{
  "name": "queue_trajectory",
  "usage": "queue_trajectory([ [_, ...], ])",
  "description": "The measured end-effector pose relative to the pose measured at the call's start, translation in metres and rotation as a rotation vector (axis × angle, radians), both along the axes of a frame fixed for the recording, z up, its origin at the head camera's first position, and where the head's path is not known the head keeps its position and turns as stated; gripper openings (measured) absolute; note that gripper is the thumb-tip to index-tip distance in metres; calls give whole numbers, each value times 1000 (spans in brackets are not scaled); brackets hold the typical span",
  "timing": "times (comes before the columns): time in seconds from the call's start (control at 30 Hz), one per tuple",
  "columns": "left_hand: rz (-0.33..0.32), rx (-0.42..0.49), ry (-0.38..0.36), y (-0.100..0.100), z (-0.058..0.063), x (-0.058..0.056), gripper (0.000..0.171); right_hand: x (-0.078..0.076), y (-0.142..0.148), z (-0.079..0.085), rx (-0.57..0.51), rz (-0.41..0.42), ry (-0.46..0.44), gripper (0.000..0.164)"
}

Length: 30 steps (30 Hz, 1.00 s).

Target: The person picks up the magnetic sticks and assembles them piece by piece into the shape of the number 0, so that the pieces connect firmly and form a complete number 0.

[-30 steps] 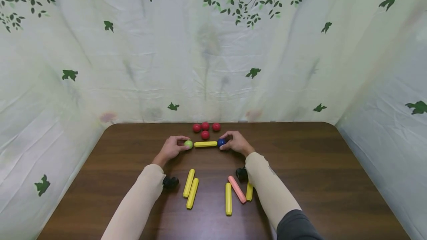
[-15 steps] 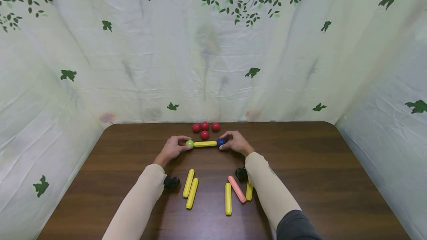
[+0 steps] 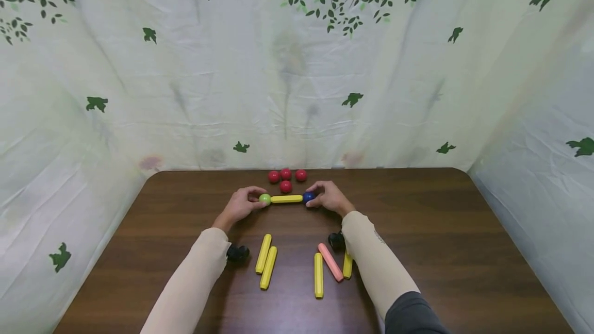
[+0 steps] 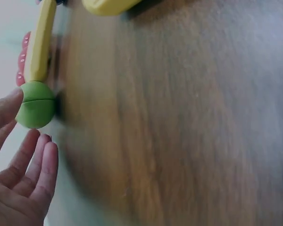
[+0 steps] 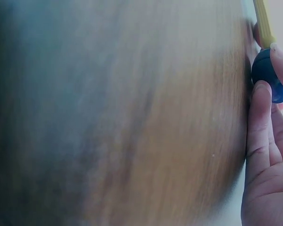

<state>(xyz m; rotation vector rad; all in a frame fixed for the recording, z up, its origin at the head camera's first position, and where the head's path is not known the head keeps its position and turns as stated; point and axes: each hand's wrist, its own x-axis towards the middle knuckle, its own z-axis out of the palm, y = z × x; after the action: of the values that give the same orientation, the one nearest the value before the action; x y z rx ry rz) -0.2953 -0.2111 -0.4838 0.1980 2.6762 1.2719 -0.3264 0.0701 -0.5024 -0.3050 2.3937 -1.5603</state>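
Observation:
A yellow stick (image 3: 286,199) lies crosswise between a green ball (image 3: 265,199) at its left end and a blue ball (image 3: 308,197) at its right end. My left hand (image 3: 240,206) holds the green ball from the left. In the left wrist view a seam runs round the green ball (image 4: 36,104), and the yellow stick (image 4: 39,44) meets it end-on. The thumb and fingertips of my right hand (image 3: 331,199) pinch the blue ball. The right wrist view has the blue ball (image 5: 265,70) against the yellow stick's other end.
Several red balls (image 3: 285,186) sit just behind the stick. Nearer on the brown table (image 3: 441,251), two yellow sticks (image 3: 268,268) lie at left. A pink stick (image 3: 330,262) lies at right between a yellow stick (image 3: 318,275) and another yellow stick (image 3: 348,266), partly hidden by the right arm.
My left hand has moved the green ball slightly right, closing the gap to the yellow stick's left end. The right hand stays on the blue ball.

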Motion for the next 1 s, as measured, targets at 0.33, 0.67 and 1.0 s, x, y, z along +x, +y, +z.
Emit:
queue_trajectory([
  [0.33,-19,-73,4,-11,23,37,31,-1,5,4,-7,22,-5,30],
  [0.67,-29,-18,-120,5,25,80,28,0,9,7,-12,35,-30,32],
  [1.0,54,6,-160,21,14,104,31,4,0,5,-7,21,-35,31],
])
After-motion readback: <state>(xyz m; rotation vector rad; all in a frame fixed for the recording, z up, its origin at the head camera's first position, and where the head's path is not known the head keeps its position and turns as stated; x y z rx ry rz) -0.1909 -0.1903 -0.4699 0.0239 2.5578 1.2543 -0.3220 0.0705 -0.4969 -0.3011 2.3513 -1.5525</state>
